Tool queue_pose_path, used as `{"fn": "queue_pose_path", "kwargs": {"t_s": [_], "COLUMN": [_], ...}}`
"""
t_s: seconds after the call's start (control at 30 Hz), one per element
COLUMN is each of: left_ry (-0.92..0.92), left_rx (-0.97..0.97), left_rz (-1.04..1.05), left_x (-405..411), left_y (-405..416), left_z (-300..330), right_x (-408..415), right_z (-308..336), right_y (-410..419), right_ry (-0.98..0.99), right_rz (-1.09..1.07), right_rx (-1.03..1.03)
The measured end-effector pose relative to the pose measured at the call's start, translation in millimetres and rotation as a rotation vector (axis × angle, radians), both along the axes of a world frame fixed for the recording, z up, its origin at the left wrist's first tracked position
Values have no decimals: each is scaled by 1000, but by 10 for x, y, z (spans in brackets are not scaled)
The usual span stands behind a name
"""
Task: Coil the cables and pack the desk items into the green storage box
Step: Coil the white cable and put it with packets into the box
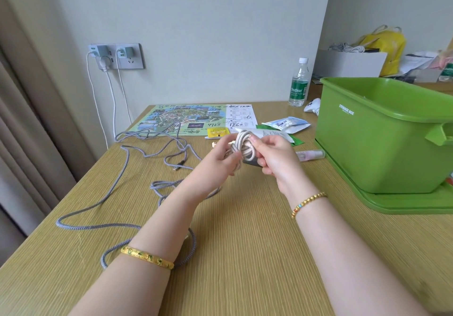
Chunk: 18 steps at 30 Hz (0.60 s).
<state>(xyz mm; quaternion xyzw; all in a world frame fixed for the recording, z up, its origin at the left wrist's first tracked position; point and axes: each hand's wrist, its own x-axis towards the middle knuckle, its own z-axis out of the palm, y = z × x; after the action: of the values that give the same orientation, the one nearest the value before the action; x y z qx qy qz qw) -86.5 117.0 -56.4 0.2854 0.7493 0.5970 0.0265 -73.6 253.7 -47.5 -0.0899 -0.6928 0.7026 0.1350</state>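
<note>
A white cable (241,144) is wound into a small coil above the middle of the table. My left hand (220,160) grips its lower left side and my right hand (274,156) pinches its right side with thumb and fingers. A long grey braided cable (127,166) lies uncoiled in loose loops across the left half of the table, partly under my left forearm. The green storage box (382,144) stands open on its green lid (392,204) at the right. Its inside is mostly hidden.
A map sheet (181,119), a paper slip (241,115), a yellow packet (217,133), wipe packets (285,123), a pink tube (310,155), a water bottle (299,85) and a white object (312,106) lie behind my hands. Chargers sit in the wall socket (116,55).
</note>
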Motion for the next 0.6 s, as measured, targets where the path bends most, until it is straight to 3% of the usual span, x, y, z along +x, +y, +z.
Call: {"fn": "queue_pose_path", "kwargs": {"t_s": [0.23, 0.5, 0.6], "left_ry": [-119, 18, 192], "left_rx": [45, -84, -270], "left_rz": [89, 39, 173], "left_x": [-64, -23, -12], "left_y": [-18, 10, 35], "left_z": [8, -5, -58], "right_x": [9, 2, 6], "right_z": [17, -12, -39], "right_y": [78, 13, -15], "right_ry": [-25, -48, -52], "right_rz": [295, 145, 99], "right_rx": [-12, 81, 146]}}
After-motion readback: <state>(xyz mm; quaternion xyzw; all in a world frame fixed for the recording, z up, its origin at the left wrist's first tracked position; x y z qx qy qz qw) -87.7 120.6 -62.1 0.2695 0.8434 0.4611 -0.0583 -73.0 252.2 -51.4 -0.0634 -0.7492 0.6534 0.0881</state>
